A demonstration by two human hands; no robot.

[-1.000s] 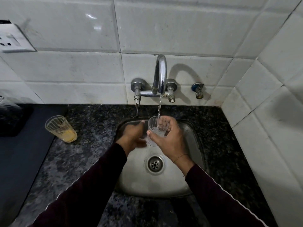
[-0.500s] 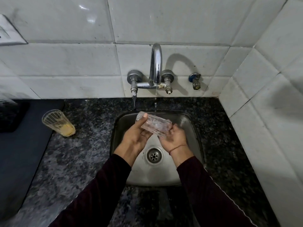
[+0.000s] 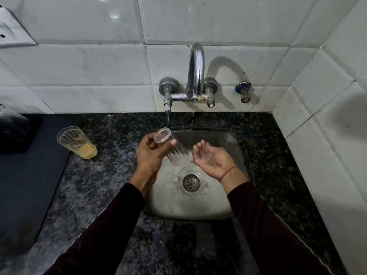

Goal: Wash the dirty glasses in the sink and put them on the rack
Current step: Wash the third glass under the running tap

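A clear ribbed glass is tilted over the steel sink, its base up to the left and its mouth down to the right. My left hand grips it near the base. Just right of the glass, my right hand is palm up, fingers loosely curled, wet and holding nothing. A second ribbed glass with yellow residue at its bottom stands on the dark granite counter, left of the sink. No water runs from the chrome tap.
A dark mat covers the counter's left side, with a black object at its back. White tiled walls close the back and right. A small valve sits right of the tap. The sink drain is below my hands.
The glass went from under the running tap to held between both hands, and is now in my left hand alone. My right hand let go and drew right. The water stopped.
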